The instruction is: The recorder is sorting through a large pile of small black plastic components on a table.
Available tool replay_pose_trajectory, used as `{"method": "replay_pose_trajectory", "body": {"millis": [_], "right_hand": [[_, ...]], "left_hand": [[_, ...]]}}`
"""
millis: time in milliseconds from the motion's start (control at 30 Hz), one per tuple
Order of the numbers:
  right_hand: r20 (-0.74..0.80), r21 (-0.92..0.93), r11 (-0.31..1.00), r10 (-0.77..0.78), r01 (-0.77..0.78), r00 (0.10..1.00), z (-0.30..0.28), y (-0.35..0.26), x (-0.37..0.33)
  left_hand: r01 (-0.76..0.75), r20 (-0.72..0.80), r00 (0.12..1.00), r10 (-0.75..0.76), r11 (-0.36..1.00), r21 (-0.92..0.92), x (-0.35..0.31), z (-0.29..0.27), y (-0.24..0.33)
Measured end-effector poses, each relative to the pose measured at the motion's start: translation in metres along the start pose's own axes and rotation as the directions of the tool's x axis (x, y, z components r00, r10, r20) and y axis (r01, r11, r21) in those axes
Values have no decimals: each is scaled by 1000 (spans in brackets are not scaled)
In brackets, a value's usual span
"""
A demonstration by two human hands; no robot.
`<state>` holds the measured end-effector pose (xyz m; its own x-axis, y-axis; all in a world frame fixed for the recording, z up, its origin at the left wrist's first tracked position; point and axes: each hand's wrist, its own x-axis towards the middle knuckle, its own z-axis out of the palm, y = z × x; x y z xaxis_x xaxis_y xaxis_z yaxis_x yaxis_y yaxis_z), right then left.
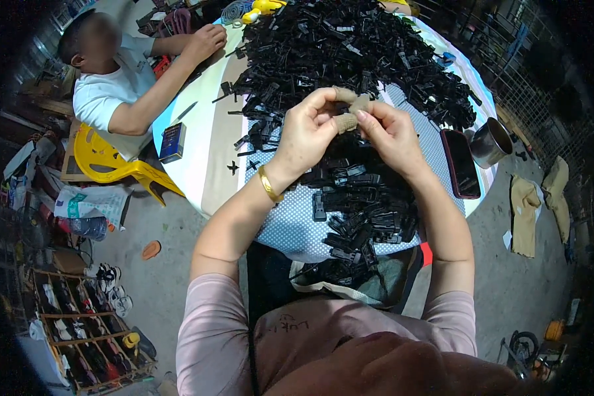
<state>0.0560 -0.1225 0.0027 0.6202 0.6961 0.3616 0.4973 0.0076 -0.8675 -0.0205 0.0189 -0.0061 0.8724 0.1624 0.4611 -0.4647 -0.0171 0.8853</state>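
Note:
My left hand (308, 129) and my right hand (393, 135) meet over the table, fingertips pinched together. Tan cloth finger covers (345, 123) wrap the thumb and forefinger of my left hand. Another tan cloth piece (360, 103) shows at my right fingertips; I cannot tell whether it is worn or held. Whatever is pinched between the fingers is too hidden to make out. Just below my hands, a smaller heap of black plastic clip-like parts (366, 221) spreads over the dotted cloth (290, 221) down to the table's near edge. A gold bangle (269, 185) circles my left wrist.
A large pile of black plastic parts (323, 53) covers the far table. A phone (460, 162) and metal cup (490, 143) stand at the right. A small dark blue box (172, 142) lies left, near a seated person (115, 99) on a yellow chair (105, 158).

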Motion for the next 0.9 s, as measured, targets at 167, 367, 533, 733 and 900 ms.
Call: {"method": "replay_pose_trajectory", "body": {"millis": [167, 367, 533, 733, 900], "right_hand": [[-48, 14, 999, -42, 42, 998, 7, 3, -1], [6, 189, 981, 41, -42, 999, 4, 1, -1], [-46, 131, 991, 11, -5, 999, -12, -1, 3], [-69, -278, 953, -141, 117, 988, -5, -6, 2], [-74, -127, 986, -122, 112, 990, -26, -4, 3]], "left_hand": [[-18, -67, 997, 26, 993, 114, -2, 3, -6], [-289, -143, 920, 364, 879, 379, -3, 6, -16], [-95, -178, 975, 131, 976, 194, 0, 14, 2], [-323, 79, 887, 456, 487, 811, -4, 14, -11], [-161, 27, 986, 164, 901, 403, -6, 18, 11]]}}
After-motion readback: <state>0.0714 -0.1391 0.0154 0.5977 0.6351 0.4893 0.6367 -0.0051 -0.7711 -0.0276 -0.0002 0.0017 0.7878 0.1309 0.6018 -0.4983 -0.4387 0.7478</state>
